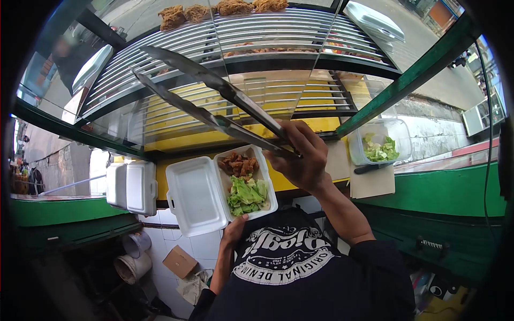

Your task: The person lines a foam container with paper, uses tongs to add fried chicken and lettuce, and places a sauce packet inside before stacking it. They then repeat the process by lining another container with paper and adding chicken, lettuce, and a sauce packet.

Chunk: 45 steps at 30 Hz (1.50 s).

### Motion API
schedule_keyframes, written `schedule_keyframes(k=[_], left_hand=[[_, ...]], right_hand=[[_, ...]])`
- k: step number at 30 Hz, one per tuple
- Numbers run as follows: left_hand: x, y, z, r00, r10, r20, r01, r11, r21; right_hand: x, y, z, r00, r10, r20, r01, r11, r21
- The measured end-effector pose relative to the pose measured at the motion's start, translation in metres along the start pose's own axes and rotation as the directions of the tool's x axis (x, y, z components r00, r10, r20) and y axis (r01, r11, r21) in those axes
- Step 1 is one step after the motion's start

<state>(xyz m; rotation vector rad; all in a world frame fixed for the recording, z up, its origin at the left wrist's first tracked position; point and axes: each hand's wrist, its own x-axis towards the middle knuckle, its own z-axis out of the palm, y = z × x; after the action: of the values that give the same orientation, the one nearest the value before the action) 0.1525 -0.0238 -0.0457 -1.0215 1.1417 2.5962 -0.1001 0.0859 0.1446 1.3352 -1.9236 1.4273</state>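
Observation:
My right hand [304,159] grips metal tongs [217,84] near their hinge end. The tongs' jaws are spread apart with nothing between them and point to the upper left, above the counter. My left hand [234,230] holds the lower edge of a white foam takeout box [195,197], thumb on the rim and other fingers mostly hidden. The box lies open, its lid side to the left. In its right half, brown fried chicken pieces [238,165] sit above green lettuce [247,196], with brown paper partly showing beneath.
Closed foam boxes [142,187] stand at left. A clear plastic tub [405,143] of lettuce sits at right, near brown paper sheets [379,185] and a dark handle [369,169]. Ahead is a glass case with a slatted metal rack [187,48]; fried chicken [234,7] lies on top.

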Motion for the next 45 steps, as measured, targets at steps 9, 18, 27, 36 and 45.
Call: schedule_keyframes(k=[9, 18, 27, 36, 45], left_hand=[[0.022, -0.033, -0.020, 0.993, 0.114, 0.029, -0.108, 0.982, -0.153], [0.009, -0.008, 0.005, 0.988, 0.131, 0.078, -0.116, 0.979, -0.170], [0.026, -0.052, -0.029, 0.989, 0.088, 0.119, -0.066, 0.982, -0.176], [0.003, -0.044, -0.021, 0.979, 0.205, -0.002, -0.199, 0.949, -0.245], [-0.005, -0.022, -0.008, 0.973, 0.229, -0.012, -0.223, 0.938, -0.266]], right_hand=[[-0.194, 0.004, -0.085, 0.830, 0.557, -0.017, -0.502, 0.734, -0.457], [-0.109, 0.056, -0.069, 0.738, 0.655, 0.161, -0.328, 0.556, -0.763], [-0.055, 0.179, -0.010, 0.790, 0.466, 0.398, 0.001, 0.649, -0.761], [-0.073, 0.091, 0.010, 0.991, 0.129, 0.034, -0.111, 0.938, -0.328], [0.046, 0.008, 0.031, 0.915, -0.287, -0.284, 0.172, 0.913, -0.369]])
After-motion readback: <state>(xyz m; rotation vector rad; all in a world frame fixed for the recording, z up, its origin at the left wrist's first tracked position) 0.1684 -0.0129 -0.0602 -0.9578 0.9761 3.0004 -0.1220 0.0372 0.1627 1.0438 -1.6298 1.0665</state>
